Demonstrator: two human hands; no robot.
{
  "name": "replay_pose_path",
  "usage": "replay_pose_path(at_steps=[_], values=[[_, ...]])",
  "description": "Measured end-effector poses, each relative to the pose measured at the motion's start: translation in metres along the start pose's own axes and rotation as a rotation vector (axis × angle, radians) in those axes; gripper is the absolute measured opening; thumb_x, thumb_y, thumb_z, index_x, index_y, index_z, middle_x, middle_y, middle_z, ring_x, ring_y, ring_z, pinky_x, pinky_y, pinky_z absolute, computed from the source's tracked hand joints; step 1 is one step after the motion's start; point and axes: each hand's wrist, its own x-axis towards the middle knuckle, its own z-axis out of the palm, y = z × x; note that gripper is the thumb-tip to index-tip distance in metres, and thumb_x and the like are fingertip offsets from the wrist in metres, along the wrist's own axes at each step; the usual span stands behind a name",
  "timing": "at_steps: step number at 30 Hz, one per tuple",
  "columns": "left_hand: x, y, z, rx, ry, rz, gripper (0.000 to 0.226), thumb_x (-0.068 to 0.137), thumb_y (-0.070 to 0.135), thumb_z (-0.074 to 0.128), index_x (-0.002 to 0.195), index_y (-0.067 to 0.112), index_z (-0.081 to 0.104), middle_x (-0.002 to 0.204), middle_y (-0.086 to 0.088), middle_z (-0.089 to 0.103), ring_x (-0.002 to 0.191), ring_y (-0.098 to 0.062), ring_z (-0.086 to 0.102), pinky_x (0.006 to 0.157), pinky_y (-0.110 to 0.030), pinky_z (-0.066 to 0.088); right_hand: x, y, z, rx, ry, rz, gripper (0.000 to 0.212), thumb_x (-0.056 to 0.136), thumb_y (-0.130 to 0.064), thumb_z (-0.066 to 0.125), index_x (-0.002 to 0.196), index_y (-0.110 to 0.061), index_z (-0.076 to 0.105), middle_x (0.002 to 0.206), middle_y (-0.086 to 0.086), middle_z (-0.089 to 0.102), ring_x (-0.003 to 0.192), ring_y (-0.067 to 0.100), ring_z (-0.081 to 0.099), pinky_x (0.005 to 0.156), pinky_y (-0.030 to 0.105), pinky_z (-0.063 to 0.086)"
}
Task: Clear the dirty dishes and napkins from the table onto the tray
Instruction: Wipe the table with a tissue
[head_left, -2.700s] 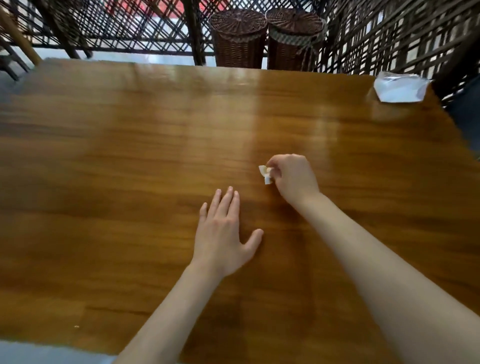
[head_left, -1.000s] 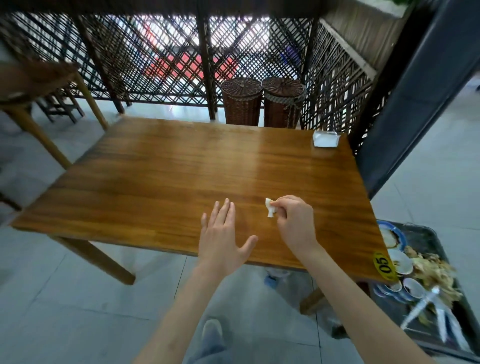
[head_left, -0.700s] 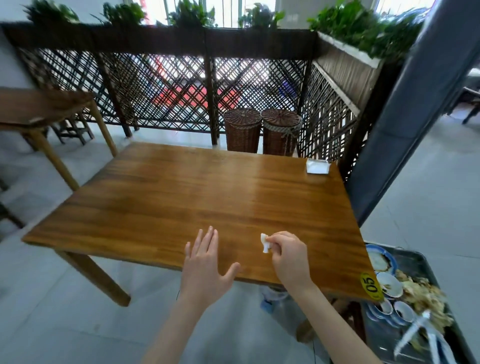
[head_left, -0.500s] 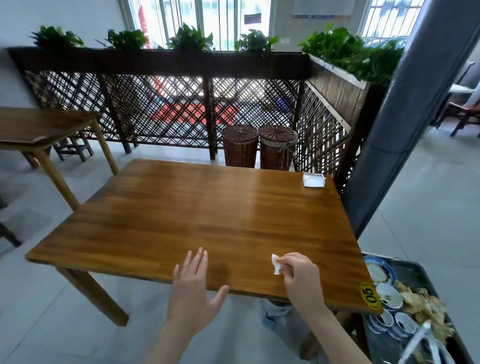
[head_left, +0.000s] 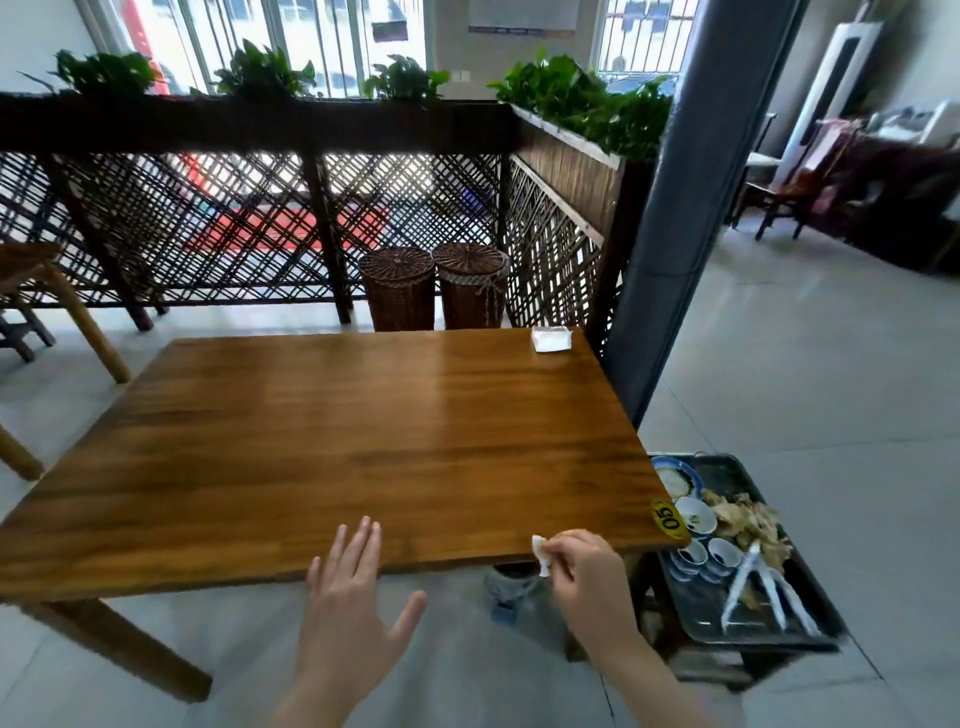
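Observation:
My right hand (head_left: 584, 571) pinches a small crumpled white napkin scrap (head_left: 540, 553) at the near edge of the wooden table (head_left: 337, 447). My left hand (head_left: 348, 618) hovers flat with spread fingers just off that near edge. To the right, below table height, a dark metal tray (head_left: 779, 631) holds blue-and-white bowls (head_left: 693, 514), small cups, white spoons and a pile of food scraps (head_left: 748, 525). A white napkin packet (head_left: 551, 339) lies at the table's far right corner.
A yellow "05" sticker (head_left: 667, 517) marks the table's near right corner. Two wicker baskets (head_left: 434, 288) stand behind the table against a lattice fence. A grey pillar (head_left: 691, 208) rises at the right. Another wooden table (head_left: 31, 275) stands at the left.
I have stepped back from the table. My right hand carried the napkin scrap from the table's middle to its near right edge, towards the tray; my left hand lifted off the tabletop.

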Motion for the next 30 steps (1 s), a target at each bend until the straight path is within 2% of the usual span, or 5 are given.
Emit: replay_pose_path(at_steps=[11, 15, 21, 26, 30], values=[[0.013, 0.039, 0.048, -0.047, -0.042, 0.164, 0.090, 0.083, 0.069, 0.042, 0.151, 0.022, 0.006, 0.158, 0.012, 0.002, 0.144, -0.010, -0.009, 0.115, -0.033, -0.004, -0.017, 0.037, -0.025, -0.002, 0.087, 0.126, 0.011, 0.085, -0.011, 0.067, 0.076, -0.005, 0.070, 0.079, 0.003, 0.066, 0.077, 0.018, 0.059, 0.072, 0.030, 0.049], [0.029, 0.067, 0.061, -0.057, -0.044, 0.203, 0.090, 0.083, 0.068, 0.043, 0.151, 0.022, 0.008, 0.158, 0.012, 0.004, 0.144, -0.009, -0.007, 0.114, -0.032, -0.004, -0.002, 0.065, -0.039, 0.002, 0.071, 0.162, 0.011, 0.086, -0.012, 0.065, 0.084, -0.004, 0.071, 0.087, 0.005, 0.067, 0.084, 0.018, 0.059, 0.078, 0.030, 0.049], [0.046, 0.142, 0.098, -0.096, -0.046, 0.202, 0.089, 0.083, 0.067, 0.046, 0.151, 0.022, 0.011, 0.157, 0.012, 0.005, 0.141, -0.005, -0.011, 0.114, -0.031, -0.005, 0.032, 0.127, -0.068, 0.004, 0.036, 0.160, 0.008, 0.086, -0.010, 0.064, 0.085, -0.007, 0.071, 0.088, 0.002, 0.066, 0.085, 0.014, 0.058, 0.080, 0.024, 0.048], [0.069, 0.219, 0.129, -0.079, -0.028, 0.149, 0.088, 0.083, 0.069, 0.043, 0.151, 0.024, 0.011, 0.158, 0.012, 0.006, 0.145, -0.010, -0.006, 0.115, -0.033, -0.003, 0.074, 0.195, -0.107, 0.010, 0.001, 0.132, 0.007, 0.086, -0.010, 0.065, 0.084, -0.008, 0.072, 0.085, -0.002, 0.065, 0.081, 0.010, 0.056, 0.074, 0.008, 0.037], [0.086, 0.277, 0.148, -0.087, -0.023, 0.104, 0.086, 0.083, 0.066, 0.045, 0.151, 0.023, 0.014, 0.158, 0.011, 0.008, 0.145, -0.010, -0.004, 0.116, -0.035, -0.001, 0.101, 0.243, -0.133, 0.009, -0.037, 0.105, 0.008, 0.084, -0.008, 0.066, 0.078, -0.008, 0.070, 0.078, -0.002, 0.063, 0.074, 0.007, 0.051, 0.067, 0.003, 0.033]])
